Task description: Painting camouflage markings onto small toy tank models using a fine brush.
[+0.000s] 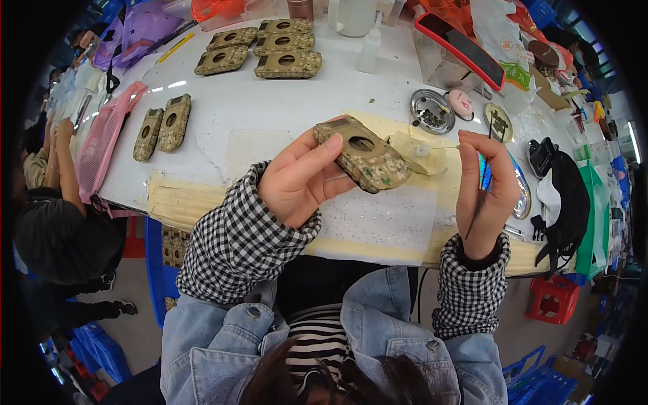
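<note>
Eight camouflage-patterned shells can be counted at worktop level: one in hand and seven lying down. The left hand (pixel 295 181) pinches one shell (pixel 375 162) between thumb and fingers, tilted above the near part of the worktop (pixel 226 101), its round hole facing up. The right hand (pixel 489 189) pinches one thin stick (pixel 447 147) between thumb and fingertips, its tip pointing left, near the shell yet apart from it. One dark handle (pixel 476 210) slants down by the same palm; whether it belongs to the stick, I cannot tell.

Of the seven, two shells (pixel 179 120) lie side by side at the left, and five shells (pixel 289 66) sit at the far side, in a row of two and a row of three.

One round tin (pixel 425 99) holds small dark pieces, too many to count; one pale round dish (pixel 505 116) beside it holds a few more. One clear box (pixel 437 67) stands under a single red-cased phone (pixel 460 50); its contents are unclear. There is one white jug (pixel 351 19) and one clear bottle (pixel 369 52). Below the worktop, a blue crate (pixel 155 273) contains more camouflage pieces, partly hidden.
</note>
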{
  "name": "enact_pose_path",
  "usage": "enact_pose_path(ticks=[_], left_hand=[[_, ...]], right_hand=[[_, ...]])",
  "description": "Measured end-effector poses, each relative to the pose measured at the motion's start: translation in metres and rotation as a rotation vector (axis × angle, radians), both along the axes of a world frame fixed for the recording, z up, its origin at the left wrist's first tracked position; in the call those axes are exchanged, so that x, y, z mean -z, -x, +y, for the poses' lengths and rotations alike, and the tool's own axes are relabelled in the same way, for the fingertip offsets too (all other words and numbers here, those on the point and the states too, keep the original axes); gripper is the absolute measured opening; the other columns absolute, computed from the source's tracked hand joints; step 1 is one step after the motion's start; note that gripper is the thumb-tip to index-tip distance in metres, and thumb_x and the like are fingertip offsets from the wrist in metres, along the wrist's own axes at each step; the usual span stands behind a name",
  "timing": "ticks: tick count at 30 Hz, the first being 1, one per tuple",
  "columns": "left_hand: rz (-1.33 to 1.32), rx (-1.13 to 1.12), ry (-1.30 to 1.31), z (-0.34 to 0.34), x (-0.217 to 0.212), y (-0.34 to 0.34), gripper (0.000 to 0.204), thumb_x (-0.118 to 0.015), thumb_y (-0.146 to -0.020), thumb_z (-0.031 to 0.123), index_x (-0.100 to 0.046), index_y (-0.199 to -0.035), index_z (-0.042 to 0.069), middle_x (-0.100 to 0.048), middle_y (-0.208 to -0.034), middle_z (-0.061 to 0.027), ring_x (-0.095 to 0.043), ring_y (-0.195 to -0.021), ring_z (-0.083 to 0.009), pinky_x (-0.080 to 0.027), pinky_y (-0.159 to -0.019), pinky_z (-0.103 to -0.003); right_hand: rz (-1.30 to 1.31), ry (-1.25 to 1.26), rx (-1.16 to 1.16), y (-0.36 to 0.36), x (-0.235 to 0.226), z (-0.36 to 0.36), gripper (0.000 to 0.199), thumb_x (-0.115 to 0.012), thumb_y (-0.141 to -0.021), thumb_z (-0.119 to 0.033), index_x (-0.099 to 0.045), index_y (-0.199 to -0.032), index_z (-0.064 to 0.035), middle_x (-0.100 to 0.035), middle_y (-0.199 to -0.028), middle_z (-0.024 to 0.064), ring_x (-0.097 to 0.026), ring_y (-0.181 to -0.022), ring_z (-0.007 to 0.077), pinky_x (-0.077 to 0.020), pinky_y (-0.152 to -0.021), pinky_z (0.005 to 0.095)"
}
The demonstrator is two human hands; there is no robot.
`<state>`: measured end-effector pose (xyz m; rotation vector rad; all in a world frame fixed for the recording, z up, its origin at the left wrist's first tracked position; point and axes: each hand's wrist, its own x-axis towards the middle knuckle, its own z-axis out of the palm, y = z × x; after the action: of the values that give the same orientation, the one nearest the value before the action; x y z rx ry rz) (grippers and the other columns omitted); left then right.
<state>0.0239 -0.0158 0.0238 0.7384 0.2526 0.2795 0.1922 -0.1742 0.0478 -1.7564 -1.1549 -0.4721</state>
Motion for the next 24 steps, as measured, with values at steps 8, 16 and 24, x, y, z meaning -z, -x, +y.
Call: enact_pose_path(ticks=[8, 16, 24], left_hand=[[-0.11, 0.009, -0.052, 0.005, 0.003, 0.0, 0.043, -0.032, -0.099, 0.021, -0.031, -0.131, -0.007, -0.05, -0.123, -0.0181, -0.054, -0.112, -0.0213, -0.048, -0.096, -0.03], [-0.12, -0.038, -0.025, 0.007, 0.009, 0.0, 0.04, -0.03, -0.1, 0.022, -0.039, -0.126, -0.007, -0.054, -0.12, -0.0163, -0.054, -0.112, -0.0201, -0.048, -0.095, -0.03], [-0.068, -0.075, -0.068, 0.003, 0.005, 0.0, 0.039, -0.031, -0.1, 0.022, -0.042, -0.125, -0.006, -0.054, -0.121, -0.016, -0.054, -0.112, -0.02, -0.047, -0.096, -0.03]], right_hand=[[-0.105, 0.22, -0.012, -0.002, 0.005, -0.001, 0.019, -0.068, -0.079, -0.007, -0.061, -0.095, -0.0016, -0.062, -0.084, 0.0122, -0.057, -0.075, 0.0248, -0.0448, -0.068, 0.0308], [0.291, 0.137, -0.208, 0.021, 0.009, -0.043, 0.068, -0.042, -0.091, -0.054, -0.042, -0.123, 0.007, -0.055, -0.104, 0.0162, -0.058, -0.094, 0.0231, -0.0415, -0.087, 0.0351], [0.598, 0.293, -0.381, 0.056, 0.019, -0.044, 0.025, -0.068, -0.079, -0.004, -0.059, -0.101, 0.0043, -0.064, -0.092, 0.0125, -0.061, -0.089, 0.0195, -0.0461, -0.08, 0.0294]])
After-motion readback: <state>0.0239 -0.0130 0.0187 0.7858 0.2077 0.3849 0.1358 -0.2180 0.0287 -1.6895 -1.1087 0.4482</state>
